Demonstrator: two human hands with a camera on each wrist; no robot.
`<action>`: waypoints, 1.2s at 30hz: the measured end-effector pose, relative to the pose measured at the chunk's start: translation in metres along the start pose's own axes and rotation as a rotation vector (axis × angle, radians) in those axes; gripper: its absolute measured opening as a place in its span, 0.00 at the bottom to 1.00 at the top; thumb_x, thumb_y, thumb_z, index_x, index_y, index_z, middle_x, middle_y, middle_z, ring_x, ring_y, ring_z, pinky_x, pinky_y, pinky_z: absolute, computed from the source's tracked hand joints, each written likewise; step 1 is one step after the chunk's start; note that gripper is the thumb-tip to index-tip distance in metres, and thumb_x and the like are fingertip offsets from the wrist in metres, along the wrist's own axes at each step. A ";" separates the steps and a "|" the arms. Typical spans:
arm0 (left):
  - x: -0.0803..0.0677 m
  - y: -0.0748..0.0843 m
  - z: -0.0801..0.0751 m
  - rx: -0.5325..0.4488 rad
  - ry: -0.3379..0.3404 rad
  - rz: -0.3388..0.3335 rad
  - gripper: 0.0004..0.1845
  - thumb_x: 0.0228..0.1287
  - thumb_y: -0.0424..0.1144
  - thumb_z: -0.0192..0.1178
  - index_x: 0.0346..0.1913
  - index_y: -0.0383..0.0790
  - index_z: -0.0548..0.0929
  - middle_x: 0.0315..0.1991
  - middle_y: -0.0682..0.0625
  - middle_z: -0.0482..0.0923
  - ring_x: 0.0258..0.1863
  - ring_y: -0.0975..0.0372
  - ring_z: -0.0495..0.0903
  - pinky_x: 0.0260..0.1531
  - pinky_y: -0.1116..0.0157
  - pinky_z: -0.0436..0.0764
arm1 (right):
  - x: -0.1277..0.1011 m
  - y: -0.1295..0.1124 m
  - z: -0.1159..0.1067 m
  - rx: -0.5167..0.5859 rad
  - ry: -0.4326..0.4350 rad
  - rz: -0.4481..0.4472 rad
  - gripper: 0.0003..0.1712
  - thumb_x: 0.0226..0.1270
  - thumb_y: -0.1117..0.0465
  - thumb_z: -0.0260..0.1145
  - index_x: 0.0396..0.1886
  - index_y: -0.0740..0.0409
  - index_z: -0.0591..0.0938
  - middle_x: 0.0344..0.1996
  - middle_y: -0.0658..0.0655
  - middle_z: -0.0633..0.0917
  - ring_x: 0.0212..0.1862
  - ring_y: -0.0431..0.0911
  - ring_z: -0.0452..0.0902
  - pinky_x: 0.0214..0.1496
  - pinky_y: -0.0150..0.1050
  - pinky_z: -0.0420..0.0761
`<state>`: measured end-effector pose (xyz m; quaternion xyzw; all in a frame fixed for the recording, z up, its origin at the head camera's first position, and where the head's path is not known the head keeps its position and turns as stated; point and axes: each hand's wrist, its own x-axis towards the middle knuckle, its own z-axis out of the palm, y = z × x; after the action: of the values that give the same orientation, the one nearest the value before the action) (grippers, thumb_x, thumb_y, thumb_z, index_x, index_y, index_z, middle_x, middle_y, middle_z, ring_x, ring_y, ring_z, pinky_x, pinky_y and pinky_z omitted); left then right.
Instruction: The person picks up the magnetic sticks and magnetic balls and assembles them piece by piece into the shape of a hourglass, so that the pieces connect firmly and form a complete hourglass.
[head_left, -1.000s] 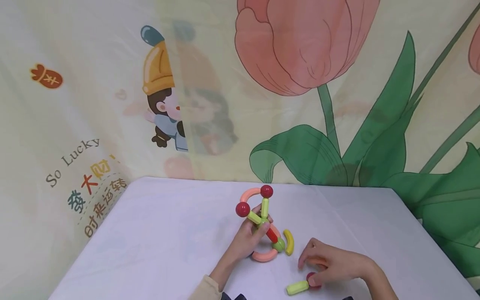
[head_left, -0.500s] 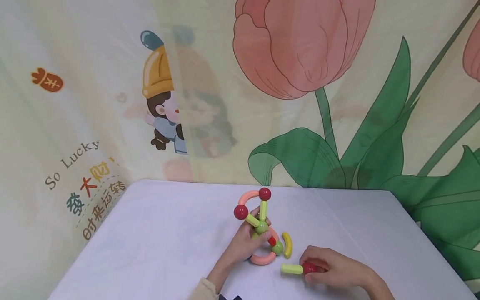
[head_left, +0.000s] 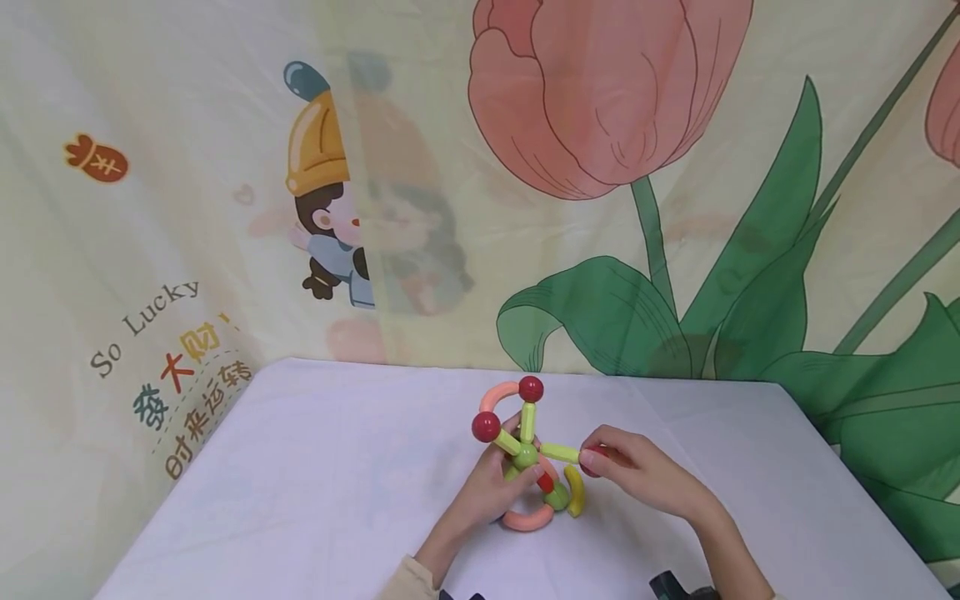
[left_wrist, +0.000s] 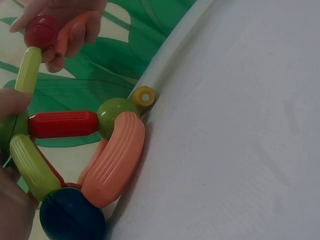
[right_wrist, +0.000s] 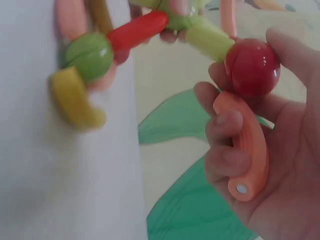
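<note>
On the white bench (head_left: 315, 467), the left hand (head_left: 487, 487) is curled round the middle of the rod-and-ball toy (head_left: 525, 454), which stands on its pink arc. The right hand (head_left: 637, 471) pinches a red ball (head_left: 592, 458), on a yellow-green rod touching the toy's green hub, with an orange curved piece (right_wrist: 247, 150) tucked under its fingers. Too hard a push could likely snap joints apart, and the orange piece may slip out.

Glossy plastic red ball (right_wrist: 251, 66), ribbed matt plastic orange curve (left_wrist: 115, 160), on a smooth white cloth tablecloth (head_left: 322, 483).

Bright, even light; soft shadows; right wrist view blurred.
</note>
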<state>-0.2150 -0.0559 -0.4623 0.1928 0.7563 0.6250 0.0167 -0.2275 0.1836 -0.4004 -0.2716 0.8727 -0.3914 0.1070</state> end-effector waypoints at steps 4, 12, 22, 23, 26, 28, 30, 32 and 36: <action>-0.001 0.001 0.000 -0.001 0.006 0.000 0.37 0.62 0.38 0.61 0.70 0.61 0.56 0.48 0.52 0.71 0.49 0.65 0.72 0.58 0.71 0.70 | 0.009 -0.009 0.000 -0.005 0.026 -0.004 0.13 0.71 0.48 0.54 0.37 0.51 0.79 0.31 0.50 0.79 0.36 0.41 0.74 0.36 0.34 0.77; 0.000 0.003 0.002 0.010 0.027 -0.005 0.37 0.61 0.37 0.61 0.70 0.59 0.56 0.46 0.53 0.72 0.47 0.65 0.74 0.53 0.70 0.73 | 0.017 -0.020 0.000 -0.007 0.030 -0.014 0.14 0.72 0.48 0.53 0.35 0.49 0.79 0.30 0.50 0.78 0.36 0.45 0.73 0.36 0.34 0.76; -0.001 0.003 0.010 0.009 0.106 -0.020 0.34 0.61 0.41 0.63 0.68 0.54 0.61 0.47 0.54 0.74 0.47 0.65 0.75 0.52 0.73 0.74 | 0.025 -0.042 0.008 0.008 0.132 0.115 0.20 0.68 0.41 0.55 0.32 0.52 0.79 0.28 0.52 0.77 0.35 0.46 0.72 0.35 0.38 0.74; -0.001 0.004 0.010 0.015 0.117 -0.019 0.34 0.61 0.42 0.63 0.68 0.54 0.61 0.48 0.54 0.74 0.47 0.65 0.75 0.52 0.73 0.74 | 0.026 -0.044 0.008 0.005 0.136 0.124 0.21 0.67 0.40 0.55 0.31 0.52 0.79 0.27 0.52 0.77 0.34 0.46 0.71 0.34 0.38 0.73; 0.000 0.003 0.012 0.016 0.137 -0.015 0.33 0.61 0.42 0.63 0.68 0.55 0.61 0.50 0.54 0.75 0.48 0.64 0.77 0.53 0.70 0.75 | 0.027 -0.049 0.009 -0.006 0.138 0.134 0.23 0.67 0.39 0.54 0.29 0.52 0.77 0.26 0.53 0.76 0.33 0.46 0.71 0.33 0.38 0.72; 0.001 0.003 0.013 0.021 0.148 -0.024 0.33 0.61 0.43 0.63 0.68 0.55 0.61 0.50 0.54 0.75 0.48 0.64 0.77 0.53 0.68 0.76 | 0.026 -0.051 0.009 0.001 0.128 0.137 0.23 0.67 0.39 0.54 0.29 0.53 0.77 0.27 0.53 0.76 0.34 0.46 0.71 0.33 0.38 0.72; 0.001 0.003 0.014 0.026 0.155 -0.045 0.33 0.61 0.43 0.63 0.68 0.55 0.61 0.51 0.54 0.75 0.50 0.64 0.76 0.54 0.66 0.76 | 0.025 -0.049 0.008 0.019 0.110 0.139 0.22 0.68 0.39 0.53 0.31 0.53 0.77 0.28 0.54 0.77 0.33 0.45 0.71 0.33 0.38 0.72; 0.000 0.004 0.014 0.037 0.162 -0.061 0.33 0.61 0.43 0.63 0.68 0.54 0.61 0.51 0.54 0.75 0.50 0.63 0.75 0.55 0.64 0.76 | 0.023 -0.046 0.007 0.063 0.083 0.133 0.22 0.71 0.41 0.50 0.34 0.54 0.77 0.27 0.55 0.76 0.30 0.45 0.70 0.30 0.36 0.71; 0.000 0.004 0.015 0.044 0.166 -0.065 0.33 0.60 0.43 0.63 0.67 0.54 0.62 0.49 0.54 0.75 0.50 0.63 0.75 0.54 0.63 0.76 | 0.020 -0.039 0.005 0.172 0.059 0.113 0.24 0.74 0.43 0.43 0.43 0.57 0.74 0.23 0.56 0.72 0.22 0.43 0.65 0.21 0.33 0.67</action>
<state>-0.2102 -0.0415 -0.4614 0.1159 0.7746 0.6210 -0.0299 -0.2268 0.1486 -0.3746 -0.2001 0.8526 -0.4660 0.1260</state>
